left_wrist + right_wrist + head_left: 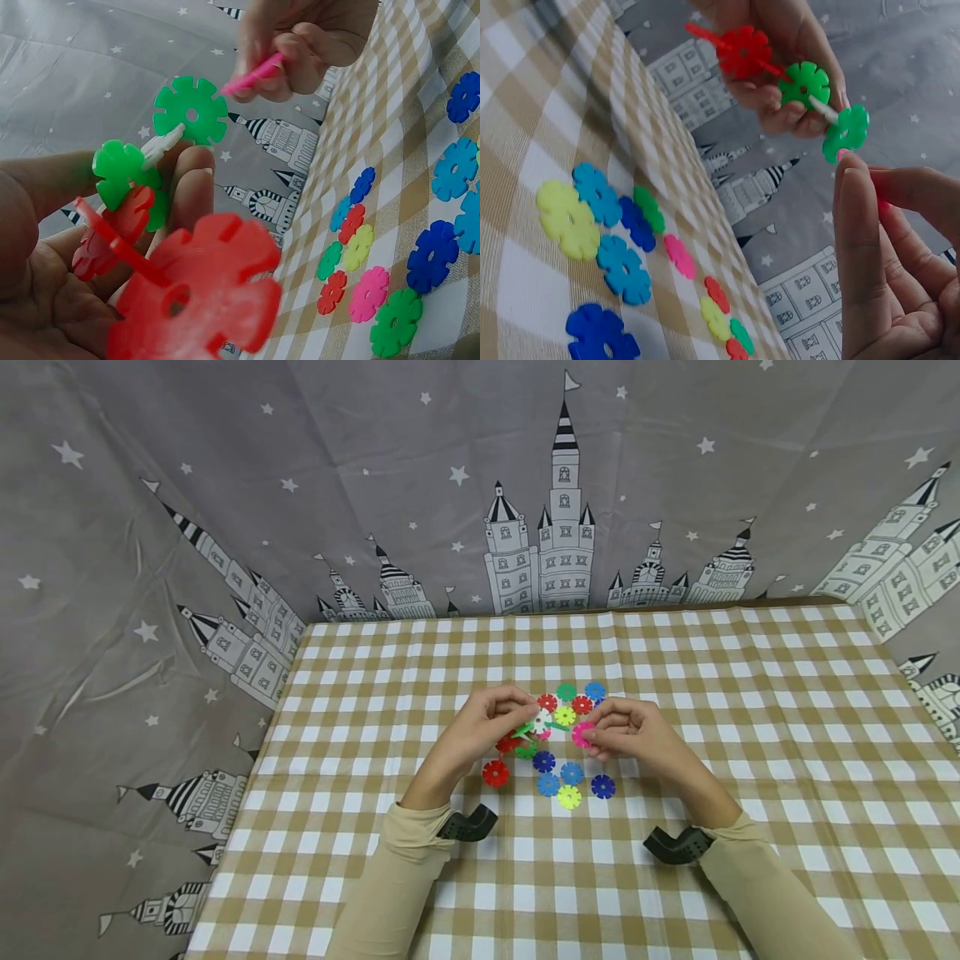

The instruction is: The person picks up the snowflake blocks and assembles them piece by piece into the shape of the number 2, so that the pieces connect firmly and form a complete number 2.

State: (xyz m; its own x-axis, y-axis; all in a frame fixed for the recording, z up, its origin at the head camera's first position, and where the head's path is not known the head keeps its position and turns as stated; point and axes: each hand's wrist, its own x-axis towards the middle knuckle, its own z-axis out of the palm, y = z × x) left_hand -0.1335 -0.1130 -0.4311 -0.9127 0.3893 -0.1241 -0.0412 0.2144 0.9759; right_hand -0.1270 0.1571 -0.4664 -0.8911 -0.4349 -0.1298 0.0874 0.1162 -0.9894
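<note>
My left hand (480, 727) holds a chain of interlocked, notched flower-shaped plastic discs. Red discs (225, 262) form one end, a white disc (159, 145) stands edge-on further along, and a green disc (169, 112) sits at the other end. Between thumb and fingers, my right hand (633, 731) pinches a pink disc (259, 73), partly covered by the fingertips. Its rim is close to the end green disc; whether they touch I cannot tell. Both hands are raised above the table, facing each other.
Loose discs lie flat on the checked tablecloth (360, 710) below the hands, among them a dark blue disc (603, 787), a yellow disc (569, 797) and a red disc (582, 705). A grey curtain (420, 468) printed with castles hangs behind the table.
</note>
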